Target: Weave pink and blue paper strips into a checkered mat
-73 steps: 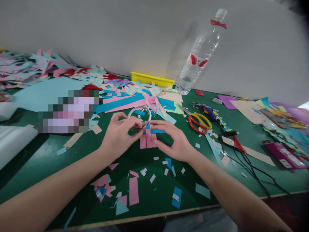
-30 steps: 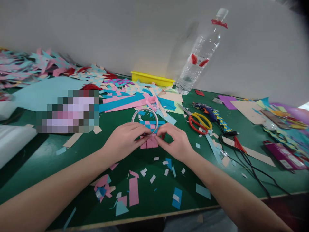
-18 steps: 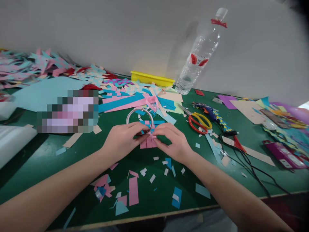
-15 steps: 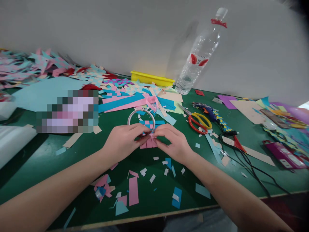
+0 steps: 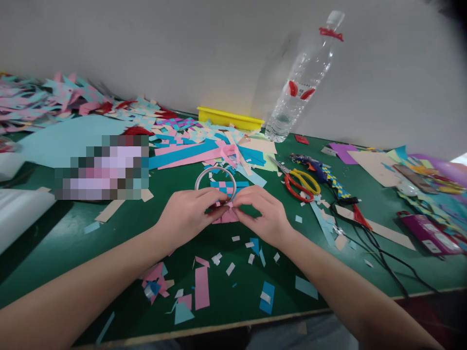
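In the centre of the frame, the left hand [image 5: 188, 209] pinches the near edge of a thin pale ring [image 5: 215, 168], which looks like a roll of tape and stands tilted up beyond the fingers. The right hand [image 5: 262, 209] is close beside it, thumb and fingertips brought together; whether something thin sits between them I cannot tell. Just beneath both hands lies a small woven piece of pink and blue paper [image 5: 226, 218], its middle hidden by the fingers, its blue strips showing beyond them and its pink ends nearer the bottom of the frame.

The green desk [image 5: 170, 180] carries many scraps. At the lower centre are a pink rectangle [image 5: 202, 288] and a blue scrap [image 5: 267, 297]. Right of centre lie scissors [image 5: 292, 173] with one red and one yellow handle. A clear bottle [image 5: 301, 90] stands at the upper right of centre, near a yellow tray [image 5: 229, 118]. A tangle of paper strips [image 5: 47, 97] fills the upper left, above a light blue sheet [image 5: 69, 138]. At the far right are a purple packet [image 5: 430, 235] and a black cable [image 5: 381, 255].
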